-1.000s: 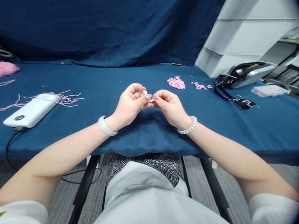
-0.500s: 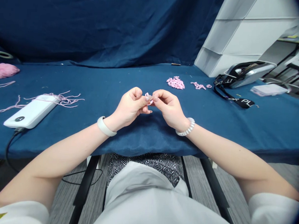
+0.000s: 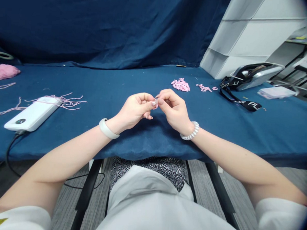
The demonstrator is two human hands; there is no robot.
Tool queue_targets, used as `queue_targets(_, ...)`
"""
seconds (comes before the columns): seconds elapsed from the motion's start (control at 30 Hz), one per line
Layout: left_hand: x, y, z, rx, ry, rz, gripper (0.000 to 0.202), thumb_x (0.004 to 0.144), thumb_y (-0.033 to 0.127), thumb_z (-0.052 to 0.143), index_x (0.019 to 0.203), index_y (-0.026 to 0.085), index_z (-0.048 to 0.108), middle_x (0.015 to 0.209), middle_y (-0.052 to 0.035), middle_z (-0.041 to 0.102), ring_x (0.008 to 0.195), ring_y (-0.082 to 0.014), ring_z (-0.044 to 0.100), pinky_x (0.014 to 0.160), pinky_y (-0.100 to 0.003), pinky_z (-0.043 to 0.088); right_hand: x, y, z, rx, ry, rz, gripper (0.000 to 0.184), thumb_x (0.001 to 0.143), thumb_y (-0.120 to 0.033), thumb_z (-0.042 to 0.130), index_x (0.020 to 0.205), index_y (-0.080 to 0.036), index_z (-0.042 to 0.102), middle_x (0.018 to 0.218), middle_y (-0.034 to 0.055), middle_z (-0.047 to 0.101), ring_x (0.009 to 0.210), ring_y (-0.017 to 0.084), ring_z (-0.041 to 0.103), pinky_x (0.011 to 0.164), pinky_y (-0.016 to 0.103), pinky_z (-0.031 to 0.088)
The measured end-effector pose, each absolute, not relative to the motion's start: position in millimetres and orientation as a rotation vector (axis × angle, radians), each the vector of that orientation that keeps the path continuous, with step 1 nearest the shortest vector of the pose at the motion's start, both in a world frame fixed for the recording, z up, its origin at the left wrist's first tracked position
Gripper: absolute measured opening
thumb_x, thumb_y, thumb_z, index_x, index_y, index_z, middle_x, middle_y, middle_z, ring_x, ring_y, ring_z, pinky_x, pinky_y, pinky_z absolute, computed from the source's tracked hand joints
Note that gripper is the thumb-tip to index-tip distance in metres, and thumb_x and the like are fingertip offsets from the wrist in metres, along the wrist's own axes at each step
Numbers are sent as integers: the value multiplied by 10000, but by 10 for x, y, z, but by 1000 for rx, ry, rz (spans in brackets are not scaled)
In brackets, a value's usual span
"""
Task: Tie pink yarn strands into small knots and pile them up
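My left hand [image 3: 136, 109] and my right hand [image 3: 172, 109] meet fingertip to fingertip above the front of the blue-covered table. Between their pinched thumbs and forefingers is a small piece of pink yarn [image 3: 156, 106], mostly hidden by the fingers, so its shape cannot be made out. Beyond my right hand lies a heap of small pink yarn pieces [image 3: 180, 85]. A smaller group of pink loops [image 3: 204, 88] rests to the right of that heap.
At the left a white power bank [image 3: 33, 115] with a black cable bears loose pink strands [image 3: 67, 102]. A pink yarn bundle [image 3: 5, 72] lies behind it. To the right are a bag [image 3: 257, 77], its black strap [image 3: 245, 103] and a clear plastic box [image 3: 276, 92].
The fingertips have come closer together, and less of the pink piece shows. My left forefinger has curled over towards the thumb. Everything on the table stays put.
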State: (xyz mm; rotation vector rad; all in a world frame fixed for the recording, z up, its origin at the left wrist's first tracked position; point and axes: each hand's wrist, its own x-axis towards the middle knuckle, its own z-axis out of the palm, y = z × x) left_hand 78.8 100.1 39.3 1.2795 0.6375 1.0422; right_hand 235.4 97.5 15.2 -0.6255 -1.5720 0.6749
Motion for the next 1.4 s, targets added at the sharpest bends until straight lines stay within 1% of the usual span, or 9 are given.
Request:
queue_targets(0.3, 756, 1003, 418, 1231, 675, 925, 401, 575, 355, 899, 777, 98, 667, 609, 42, 580, 413, -3, 463, 501, -177, 553, 2369, 966, 146, -579, -1619, 611, 246, 872, -417, 647, 772, -199, 592, 885, 49, 563, 878, 169, 549, 790, 328, 464)
queue_targets(0.43, 755, 1003, 394, 1243, 694, 921, 362, 582, 326, 899, 772, 104, 685, 621, 26, 616, 419, -9, 480, 522, -189, 566, 2390, 975, 141, -579, -1637, 704, 216, 857, -400, 672, 853, -201, 587, 942, 48, 568, 886, 157, 566, 793, 307, 482)
queue_targets(0.57, 755, 1004, 372, 1256, 689, 977, 343, 581, 321, 899, 737, 97, 692, 635, 7, 644, 418, -13, 496, 517, -186, 561, 2417, 1011, 117, -640, -1612, 820, 408, 799, -455, 725, 1078, -236, 525, 1089, 59, 577, 894, 156, 591, 784, 296, 517)
queue_targets(0.7, 754, 990, 381, 1258, 628, 994, 320, 589, 295, 898, 717, 101, 678, 636, 16, 651, 410, -6, 495, 504, -173, 548, 2433, 1069, 59, -694, -1628, 707, 698, 779, -522, 724, 1337, -287, 377, 1202, 91, 550, 897, 170, 594, 825, 344, 542)
queue_targets(0.9, 749, 974, 386, 1241, 550, 949, 339, 595, 279, 894, 670, 112, 608, 622, 26, 662, 393, -7, 498, 513, -174, 554, 2448, 1119, 18, -680, -1707, 559, 836, 805, -613, 646, 1461, -297, 237, 1287, 121, 524, 953, 194, 595, 881, 394, 544)
queue_targets(1.1, 749, 971, 376, 1254, 528, 942, 345, 633, 307, 873, 727, 127, 595, 636, 36, 652, 397, -3, 489, 518, -169, 551, 2429, 1103, 3, -653, -1692, 638, 831, 784, -615, 664, 1435, -291, 262, 1217, 108, 560, 854, 162, 613, 810, 351, 560)
queue_targets(1.23, 761, 944, 417, 1243, 531, 954, 367, 641, 322, 867, 763, 137, 574, 660, 52, 627, 412, 0, 471, 514, -177, 551, 2412, 1078, 36, -643, -1671, 674, 692, 836, -636, 583, 1370, -252, 366, 1144, 103, 590, 865, 156, 618, 785, 322, 556)
queue_targets(1.33, 764, 930, 447, 1240, 543, 960, 389, 649, 338, 860, 776, 147, 546, 674, 61, 606, 429, -5, 472, 522, -190, 554, 2418, 1065, 96, -634, -1618, 802, 524, 891, -655, 472, 1149, -203, 532, 1011, 78, 618, 851, 147, 622, 780, 303, 550)
queue_targets(1.4, 763, 929, 456, 1237, 544, 962, 397, 656, 342, 855, 782, 154, 530, 663, 67, 589, 439, -9, 474, 531, -194, 555, 2424, 1054, 134, -637, -1592, 931, 507, 888, -669, 463, 957, -178, 570, 894, 53, 613, 793, 131, 612, 751, 279, 540)
